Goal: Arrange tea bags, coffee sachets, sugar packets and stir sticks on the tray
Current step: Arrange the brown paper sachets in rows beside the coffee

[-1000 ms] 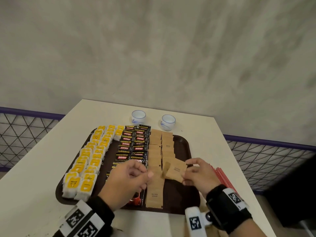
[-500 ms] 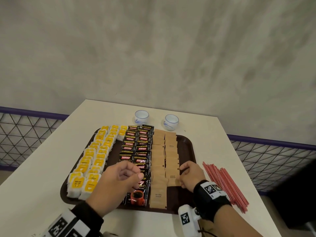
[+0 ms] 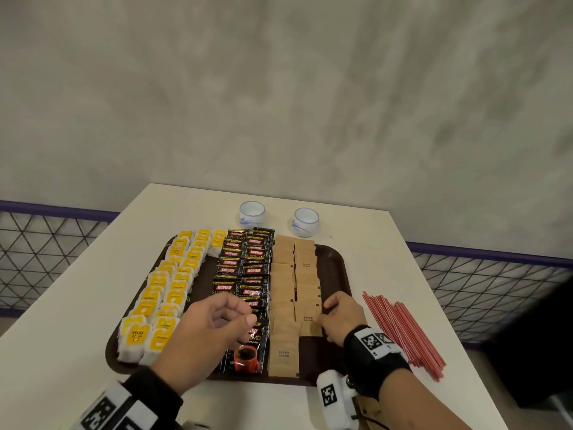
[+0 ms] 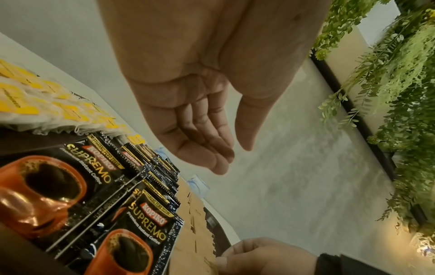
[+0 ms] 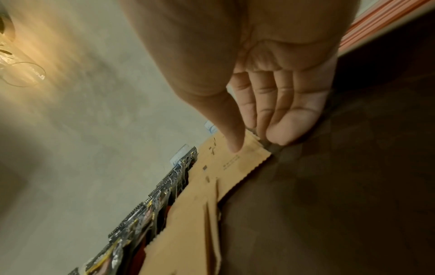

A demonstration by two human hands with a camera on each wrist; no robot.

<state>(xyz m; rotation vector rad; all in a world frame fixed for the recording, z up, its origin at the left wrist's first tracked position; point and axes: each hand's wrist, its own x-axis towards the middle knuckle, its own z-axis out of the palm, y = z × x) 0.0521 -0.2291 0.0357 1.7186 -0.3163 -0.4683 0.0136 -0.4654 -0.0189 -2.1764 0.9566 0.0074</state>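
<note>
Brown tray point(image 3: 339, 265), L→R: gauzy yellow-tagged tea bags point(image 3: 173, 285), glossy black coffee sachets point(image 3: 245, 268), matte kraft sugar packets point(image 3: 293, 274). Left hand point(image 3: 214, 328) hovers loosely curled, empty. Right hand point(image 3: 342, 315) pinches the nearest sugar packet point(image 5: 240, 160); only the wrist view shows its serrated edge. That packet was airborne 1 s ago, now flat. Red stir sticks point(image 3: 403, 330) on the table.

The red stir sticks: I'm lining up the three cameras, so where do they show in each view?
Head: the red stir sticks lie as a bundle on the white table, right of the brown tray and off it.
Left wrist: not in it.
Right wrist: an orange-red strip at the top right corner, past the tray's edge.
Shared landmark: the brown sugar packets under the right hand.
</note>
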